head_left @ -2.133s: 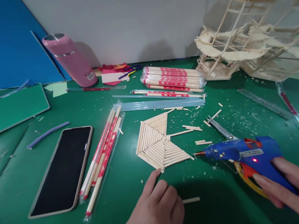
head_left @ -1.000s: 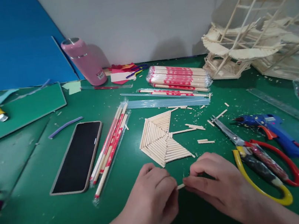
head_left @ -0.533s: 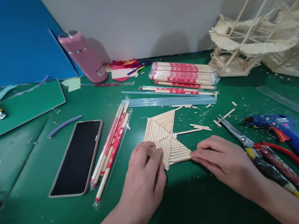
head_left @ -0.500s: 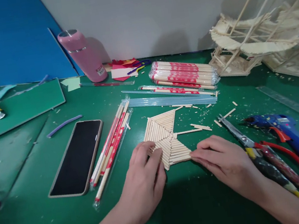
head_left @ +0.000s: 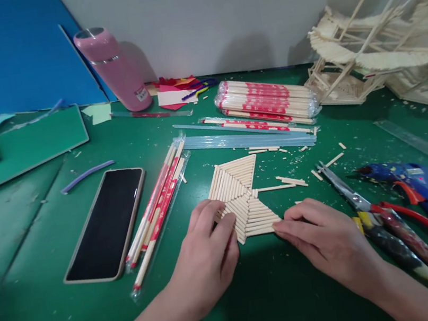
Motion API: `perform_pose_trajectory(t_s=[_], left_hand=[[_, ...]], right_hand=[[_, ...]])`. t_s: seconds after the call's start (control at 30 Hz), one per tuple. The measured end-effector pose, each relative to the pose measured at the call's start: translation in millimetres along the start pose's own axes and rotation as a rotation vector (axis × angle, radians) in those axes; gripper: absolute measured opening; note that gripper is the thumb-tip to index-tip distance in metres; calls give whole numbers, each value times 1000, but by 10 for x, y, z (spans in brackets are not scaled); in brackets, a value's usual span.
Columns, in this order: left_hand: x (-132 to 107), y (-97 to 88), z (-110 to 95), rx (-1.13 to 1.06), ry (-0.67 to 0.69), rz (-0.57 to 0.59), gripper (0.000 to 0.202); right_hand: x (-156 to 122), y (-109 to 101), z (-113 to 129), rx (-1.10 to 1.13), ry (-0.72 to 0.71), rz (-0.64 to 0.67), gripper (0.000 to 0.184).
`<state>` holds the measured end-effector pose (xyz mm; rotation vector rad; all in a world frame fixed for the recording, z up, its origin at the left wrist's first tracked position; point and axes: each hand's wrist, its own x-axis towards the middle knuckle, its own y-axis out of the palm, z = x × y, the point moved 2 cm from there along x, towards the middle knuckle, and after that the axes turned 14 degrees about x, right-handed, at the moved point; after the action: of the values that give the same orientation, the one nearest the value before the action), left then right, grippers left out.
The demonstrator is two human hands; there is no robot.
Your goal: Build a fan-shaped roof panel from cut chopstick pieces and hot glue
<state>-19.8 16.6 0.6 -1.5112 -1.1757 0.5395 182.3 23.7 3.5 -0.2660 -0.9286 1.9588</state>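
Right hand (head_left: 324,235) at stick panel (head_left: 240,202) edge

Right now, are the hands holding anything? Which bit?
The right hand pinches the stick panel at its near right corner; the left hand touches its left edge, grip unclear.

Item count, as visible: one left hand (head_left: 206,245); one right hand (head_left: 325,235); one angular stick panel (head_left: 244,203); one smartphone (head_left: 105,225); one blue hot-glue gun (head_left: 421,186); one pair of scissors (head_left: 402,231); one pink insulated bottle (head_left: 114,71); one large bundle of packaged chopsticks (head_left: 267,100); one green board (head_left: 34,141).
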Motion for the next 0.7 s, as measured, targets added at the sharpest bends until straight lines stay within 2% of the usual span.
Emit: perform_pose_trajectory(t_s=[0.3, 0.7], left_hand=[[8, 8, -3, 1, -5, 10, 21], [8, 2, 1, 8, -9, 23, 21]], right_hand=[[-1, 20, 18, -67, -94, -41, 19], [-4, 37, 16, -115, -115, -82, 17]])
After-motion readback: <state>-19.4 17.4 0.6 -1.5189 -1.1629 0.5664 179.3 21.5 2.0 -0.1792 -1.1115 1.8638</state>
